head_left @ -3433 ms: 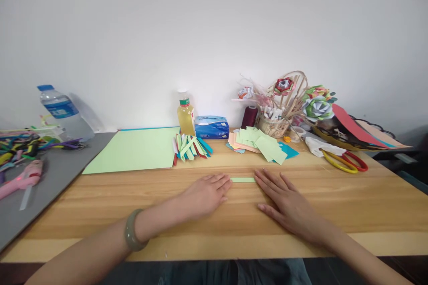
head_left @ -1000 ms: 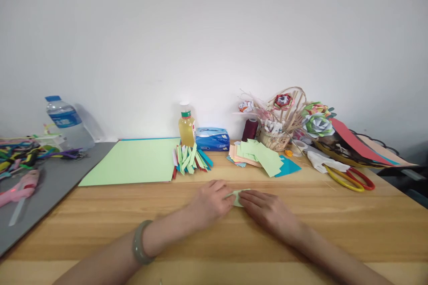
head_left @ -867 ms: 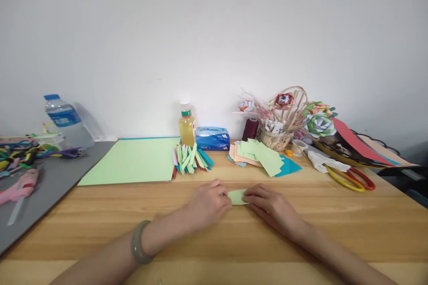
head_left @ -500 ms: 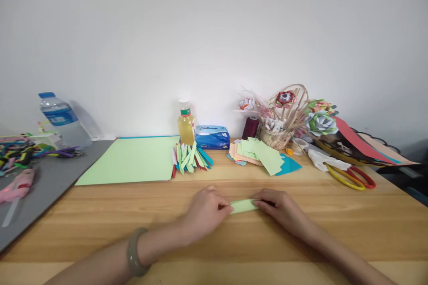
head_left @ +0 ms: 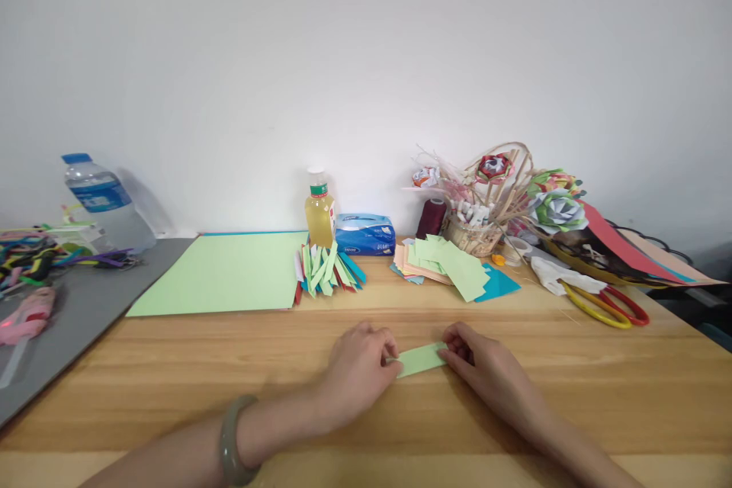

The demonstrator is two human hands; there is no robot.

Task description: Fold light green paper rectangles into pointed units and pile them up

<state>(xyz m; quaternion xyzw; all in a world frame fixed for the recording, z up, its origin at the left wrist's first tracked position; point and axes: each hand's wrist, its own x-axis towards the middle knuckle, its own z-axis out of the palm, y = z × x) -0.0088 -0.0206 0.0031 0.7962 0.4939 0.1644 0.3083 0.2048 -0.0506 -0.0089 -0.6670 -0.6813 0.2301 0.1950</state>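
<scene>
A narrow light-green paper strip (head_left: 422, 360) stretches between my two hands, just over the wooden table (head_left: 229, 389). My left hand (head_left: 363, 366) pinches its left end between thumb and fingers. At the strip's right end, my right hand (head_left: 477, 362) grips it with thumb and fingertips. The strip's flat face shows, its right end slightly higher in the view than its left. Both of its ends are partly covered by my fingers. A bangle (head_left: 229, 438) circles my left wrist.
Behind my hands lie cut strips (head_left: 325, 271), loose paper pieces (head_left: 457, 263) and a large green sheet (head_left: 229, 274). Further back stand a yellow-drink bottle (head_left: 320, 217), a tissue pack (head_left: 366, 235) and a basket (head_left: 472, 235). Scissors (head_left: 600, 309) lie right; a pink glue gun (head_left: 28, 316) lies left.
The strip has turned so that more of its flat face shows, and it looks wider. Both hands keep hold of its ends and have shifted only slightly.
</scene>
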